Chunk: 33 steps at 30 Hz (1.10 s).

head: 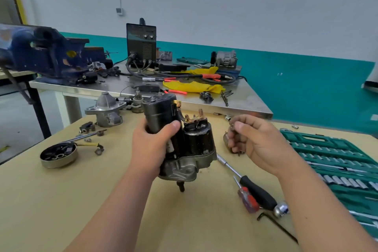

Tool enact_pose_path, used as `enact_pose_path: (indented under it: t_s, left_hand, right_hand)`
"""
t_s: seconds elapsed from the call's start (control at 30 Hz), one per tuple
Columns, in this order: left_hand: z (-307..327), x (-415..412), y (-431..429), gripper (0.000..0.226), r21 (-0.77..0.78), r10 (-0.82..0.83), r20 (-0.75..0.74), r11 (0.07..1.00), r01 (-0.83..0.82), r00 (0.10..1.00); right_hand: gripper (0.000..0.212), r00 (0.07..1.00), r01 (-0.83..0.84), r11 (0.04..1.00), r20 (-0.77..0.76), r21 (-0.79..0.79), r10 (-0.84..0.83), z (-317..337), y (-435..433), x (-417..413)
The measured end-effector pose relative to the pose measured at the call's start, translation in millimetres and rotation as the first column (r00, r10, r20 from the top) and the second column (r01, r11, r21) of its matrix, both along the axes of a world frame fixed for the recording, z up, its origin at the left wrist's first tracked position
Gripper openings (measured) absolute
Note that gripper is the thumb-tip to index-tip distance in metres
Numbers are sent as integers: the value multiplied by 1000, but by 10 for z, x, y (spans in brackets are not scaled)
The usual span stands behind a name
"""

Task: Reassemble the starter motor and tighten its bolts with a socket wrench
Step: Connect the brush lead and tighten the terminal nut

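1. Well left of the left hand (152, 145), a round metal dish (58, 154) holds small dark parts.
2. The left hand grips the starter motor (190, 143). It is black with a grey bottom and gold tips, and it is upright over the desk (102, 200).
3. The right hand (255, 141), just beside the motor, pinches a tiny piece (231, 127).
4. Right of that hand, an open green case (337, 161) holds rows of shiny sockets.

A dark welding unit (141, 44) stands on the steel bench (245, 98). Left of it sits a blue vise (47, 55); right of it a grey compressor (226, 58), and before it a yellow cloth (194, 86).
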<state>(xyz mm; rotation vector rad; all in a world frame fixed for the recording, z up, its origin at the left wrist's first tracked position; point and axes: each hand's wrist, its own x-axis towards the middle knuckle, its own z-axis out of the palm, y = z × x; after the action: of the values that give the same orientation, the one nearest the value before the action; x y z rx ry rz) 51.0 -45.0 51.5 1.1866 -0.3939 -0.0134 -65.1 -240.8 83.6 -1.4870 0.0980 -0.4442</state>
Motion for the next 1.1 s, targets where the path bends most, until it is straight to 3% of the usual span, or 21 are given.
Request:
enact_pose_path:
  t_s: [0.17, 0.37, 0.6, 0.73, 0.87, 0.97, 1.1]
  left_hand:
    - [-18, -50, -49, 34, 126, -17, 167, 992, -4, 986]
    - [45, -131, -159, 40, 219, -71, 259, 976, 13, 963]
    - [64, -132, -199, 42, 247, -107, 246, 968, 44, 963]
    - [74, -154, -188, 41, 253, -92, 242, 967, 29, 966]
    - [68, -183, -189, 41, 262, -74, 259, 965, 3, 963]
    - [54, -218, -197, 41, 272, -48, 277, 962, -30, 960]
    - [44, -266, -223, 41, 255, 12, 292, 963, -90, 956]
  right_hand:
    - [18, 997, 79, 928, 18, -365, -77, 325, -48, -122]
    - [14, 995, 93, 708, 95, -700, -37, 516, 112, -114]
    - [21, 994, 95, 612, 37, -785, -107, 532, 89, -143]
    - [9, 991, 129, 604, 74, -786, -116, 591, 154, -213]
    - [10, 990, 63, 546, -18, -835, -141, 633, 203, -307]
    - [33, 962, 93, 466, -40, -880, -268, 632, 171, -323]
    - [41, 902, -7, 482, -214, -876, -375, 586, 197, -330]
